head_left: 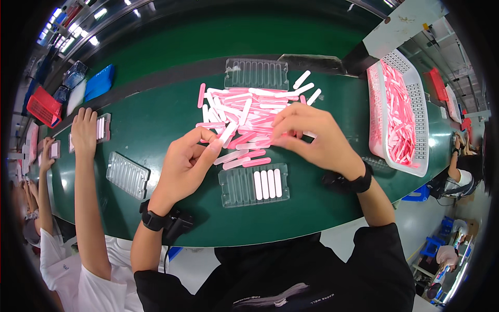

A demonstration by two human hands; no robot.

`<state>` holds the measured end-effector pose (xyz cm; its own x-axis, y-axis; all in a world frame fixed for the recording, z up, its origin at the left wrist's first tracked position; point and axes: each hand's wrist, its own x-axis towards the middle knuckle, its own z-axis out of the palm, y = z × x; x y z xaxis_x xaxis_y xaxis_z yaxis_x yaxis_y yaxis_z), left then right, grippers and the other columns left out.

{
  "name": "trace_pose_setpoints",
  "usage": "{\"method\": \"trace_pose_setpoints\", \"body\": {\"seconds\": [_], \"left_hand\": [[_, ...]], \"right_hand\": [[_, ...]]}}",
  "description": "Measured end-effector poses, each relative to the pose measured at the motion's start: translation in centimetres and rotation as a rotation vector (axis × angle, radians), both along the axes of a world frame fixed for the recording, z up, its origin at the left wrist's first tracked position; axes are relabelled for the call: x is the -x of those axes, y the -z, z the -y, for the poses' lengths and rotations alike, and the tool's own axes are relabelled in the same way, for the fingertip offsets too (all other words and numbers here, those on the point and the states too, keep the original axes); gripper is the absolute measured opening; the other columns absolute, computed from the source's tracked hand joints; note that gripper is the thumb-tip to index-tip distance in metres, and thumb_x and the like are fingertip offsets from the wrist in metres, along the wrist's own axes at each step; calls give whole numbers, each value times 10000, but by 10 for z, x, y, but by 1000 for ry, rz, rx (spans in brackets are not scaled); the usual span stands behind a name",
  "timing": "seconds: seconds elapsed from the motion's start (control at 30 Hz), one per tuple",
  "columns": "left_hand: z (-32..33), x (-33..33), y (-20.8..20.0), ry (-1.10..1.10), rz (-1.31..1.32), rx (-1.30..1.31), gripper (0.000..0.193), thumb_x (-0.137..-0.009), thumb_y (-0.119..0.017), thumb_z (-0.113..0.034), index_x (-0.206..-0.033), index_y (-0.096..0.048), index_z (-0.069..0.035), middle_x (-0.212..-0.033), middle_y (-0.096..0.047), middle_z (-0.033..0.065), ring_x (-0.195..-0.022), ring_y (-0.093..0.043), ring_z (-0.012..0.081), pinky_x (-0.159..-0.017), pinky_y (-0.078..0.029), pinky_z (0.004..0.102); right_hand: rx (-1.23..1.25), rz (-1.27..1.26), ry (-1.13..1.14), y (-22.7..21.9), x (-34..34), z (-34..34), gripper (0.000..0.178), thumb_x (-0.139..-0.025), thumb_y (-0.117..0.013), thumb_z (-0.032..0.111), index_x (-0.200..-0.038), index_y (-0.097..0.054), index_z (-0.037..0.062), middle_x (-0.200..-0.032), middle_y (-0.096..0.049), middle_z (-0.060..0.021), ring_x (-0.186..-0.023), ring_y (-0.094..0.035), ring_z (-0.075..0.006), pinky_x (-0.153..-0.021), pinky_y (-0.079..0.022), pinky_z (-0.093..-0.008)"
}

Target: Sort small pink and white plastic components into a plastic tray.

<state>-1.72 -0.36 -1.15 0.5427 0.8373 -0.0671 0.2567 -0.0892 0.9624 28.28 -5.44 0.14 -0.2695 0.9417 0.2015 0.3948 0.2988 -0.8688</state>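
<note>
Between the thumb and forefinger of my left hand (187, 164) is a small flat white stick (228, 133) with rounded ends, held tilted over the near side of a loose pile of pink and white sticks (260, 112). My right hand (314, 136) is at the pile's right side, its thumb and fingers closed together; what they hold, if anything, is hidden among the sticks. Just in front of me lies a clear plastic grooved tray (236, 188), with several white sticks (267, 184) side by side in its right half. The grooves on its left hold no sticks.
Another clear grooved tray (255, 74) lies beyond the pile, and a third tray (127, 175) is to the left. A white basket (422, 112) full of pink sticks stands at right. A co-worker's hand (84, 130) rests by a tray at left; blue packaging (100, 82) lies farther back.
</note>
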Motion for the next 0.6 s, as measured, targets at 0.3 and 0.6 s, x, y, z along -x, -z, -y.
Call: {"method": "trace_pose_setpoints", "body": {"seconds": [0.3, 0.6], "left_hand": [[31, 4, -24, -13, -334, -50, 218, -953, -778, -119, -798, -685, 3, -531, -348, -103, -526, -289, -5, -498, -210, 271], [69, -6, -27, 17, -521, -388, 188, -907, -839, -289, -958, -779, -117, -529, -559, 23, -428, -535, 226, -461, -388, 343]], "right_hand": [[-609, 602, -352, -2, 31, 11, 227, -797, -769, 128, -1015, -740, 186, -1003, -658, 29, -942, -643, -175, -802, -539, -330], [-463, 568, -335, -9, 32, 32, 231, -841, -780, 217, -1043, -738, 114, -1085, -648, -26, -974, -621, -189, -786, -495, -344]]}}
